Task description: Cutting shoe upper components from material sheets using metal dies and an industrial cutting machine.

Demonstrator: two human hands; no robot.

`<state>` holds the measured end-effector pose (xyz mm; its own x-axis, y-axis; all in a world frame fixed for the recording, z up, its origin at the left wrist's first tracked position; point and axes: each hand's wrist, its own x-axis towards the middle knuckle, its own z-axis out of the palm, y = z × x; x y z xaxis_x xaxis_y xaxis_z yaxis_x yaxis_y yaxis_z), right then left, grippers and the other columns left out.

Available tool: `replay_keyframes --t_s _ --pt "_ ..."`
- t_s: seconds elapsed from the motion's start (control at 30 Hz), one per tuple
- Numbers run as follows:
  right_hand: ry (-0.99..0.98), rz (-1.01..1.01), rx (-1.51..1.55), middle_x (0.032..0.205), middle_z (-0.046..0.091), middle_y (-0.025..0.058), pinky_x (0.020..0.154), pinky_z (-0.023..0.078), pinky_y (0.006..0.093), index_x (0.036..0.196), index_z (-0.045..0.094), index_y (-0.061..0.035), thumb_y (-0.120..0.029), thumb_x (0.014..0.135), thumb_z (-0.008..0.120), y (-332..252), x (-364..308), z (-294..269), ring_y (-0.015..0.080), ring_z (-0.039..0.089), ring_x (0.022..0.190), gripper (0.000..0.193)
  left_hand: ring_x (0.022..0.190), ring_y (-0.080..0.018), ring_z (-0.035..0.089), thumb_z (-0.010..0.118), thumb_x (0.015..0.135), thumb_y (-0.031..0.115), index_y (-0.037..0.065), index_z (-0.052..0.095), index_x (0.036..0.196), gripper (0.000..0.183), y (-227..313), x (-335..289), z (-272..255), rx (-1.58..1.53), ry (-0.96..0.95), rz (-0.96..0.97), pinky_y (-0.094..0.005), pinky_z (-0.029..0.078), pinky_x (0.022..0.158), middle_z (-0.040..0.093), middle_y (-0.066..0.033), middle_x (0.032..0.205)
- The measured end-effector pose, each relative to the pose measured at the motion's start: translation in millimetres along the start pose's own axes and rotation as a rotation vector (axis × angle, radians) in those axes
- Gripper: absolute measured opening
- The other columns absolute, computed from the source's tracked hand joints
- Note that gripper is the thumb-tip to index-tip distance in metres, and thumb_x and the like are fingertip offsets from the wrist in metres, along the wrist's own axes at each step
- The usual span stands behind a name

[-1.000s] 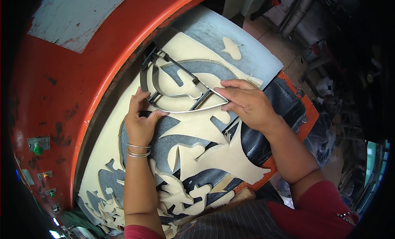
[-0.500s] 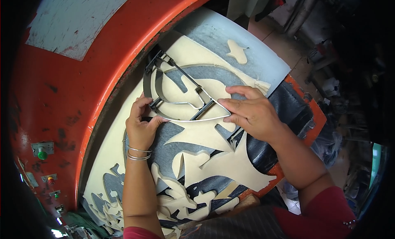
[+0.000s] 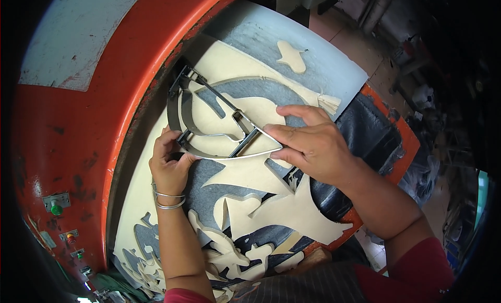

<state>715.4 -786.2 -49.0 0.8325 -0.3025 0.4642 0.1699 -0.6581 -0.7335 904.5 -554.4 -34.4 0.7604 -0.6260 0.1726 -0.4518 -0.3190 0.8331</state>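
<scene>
On the die [image 3: 243, 142], left hand [image 3: 171, 165] grips the lower left, right hand [image 3: 315, 141] its tip (cream sheet [image 3: 210, 117] shows inside).

Left fingers [image 3: 166, 140] curled, right fingers [image 3: 290, 137] spread

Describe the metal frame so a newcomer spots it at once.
Start at the big red machine filling the view's left. On its right, the left hand and right hand hold the frame over a cream sheet. Being thin, curved metal, it stands out from the flat cream pieces nearby.
</scene>
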Motion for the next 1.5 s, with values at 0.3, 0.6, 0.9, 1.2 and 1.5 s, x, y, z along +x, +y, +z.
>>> replay_keyframes --t_s 0.3,0.6,0.9,1.2,1.5 --pt "-0.016 0.085 0.003 0.11 0.06 0.0124 0.085 0.045 0.0358 0.103 0.069 -0.0127 -0.015 0.061 0.08 -6 -3 2 0.0264 0.056 0.099 0.043 0.085 -0.0127 0.061 0.084 0.058 0.01 0.003 0.054 0.11 0.06 -3 0 -5 0.17 -0.011 0.02 -0.0255 0.048 0.084 0.06 -0.0147 0.12" --pt "-0.043 0.116 -0.02 0.112 0.059 0.0128 0.088 0.042 0.036 0.103 0.069 -0.0124 -0.021 0.066 0.077 -10 -1 6 0.0257 0.055 0.1 0.039 0.069 -0.014 0.062 0.083 0.057 0.018 0.005 0.056 0.111 0.062 1 3 -8 0.282 0.033 0.087 -0.0371 0.034 0.106 0.065 -0.0161 0.106" --pt "-0.107 0.072 -0.045 0.118 0.056 0.0134 0.091 0.04 0.0352 0.111 0.065 -0.0101 -0.026 0.071 0.075 -26 -9 -11 0.0253 0.05 0.109 0.043 0.075 -0.0175 0.064 0.084 0.056 0.022 0.008 0.054 0.121 0.073 3 -8 -9 0.257 0.031 0.153 -0.038 0.032 0.108 0.064 -0.015 0.111" --pt "-0.105 -0.2 0.726 0.064 0.053 -0.002 0.078 0.038 0.0392 0.067 0.054 -0.0122 -0.019 0.09 0.054 -182 -13 -89 0.0139 0.051 0.062 0.024 0.104 -0.0241 0.061 0.085 0.053 0.035 0.008 0.047 0.13 0.09 14 -25 -17 0.144 0.005 0.068 -0.0355 0.038 0.103 0.058 -0.0164 0.12" --pt "0.371 -0.582 1.148 0.072 0.051 -0.0022 0.068 0.035 0.0344 0.089 0.072 -0.0204 0.007 0.07 0.053 -225 -28 -61 0.0151 0.042 0.069 0.038 0.089 -0.0243 0.064 0.086 0.053 0.03 0.006 0.053 0.119 0.078 15 -18 -7 0.331 0.006 0.106 -0.0327 0.047 0.091 0.056 -0.0195 0.123"
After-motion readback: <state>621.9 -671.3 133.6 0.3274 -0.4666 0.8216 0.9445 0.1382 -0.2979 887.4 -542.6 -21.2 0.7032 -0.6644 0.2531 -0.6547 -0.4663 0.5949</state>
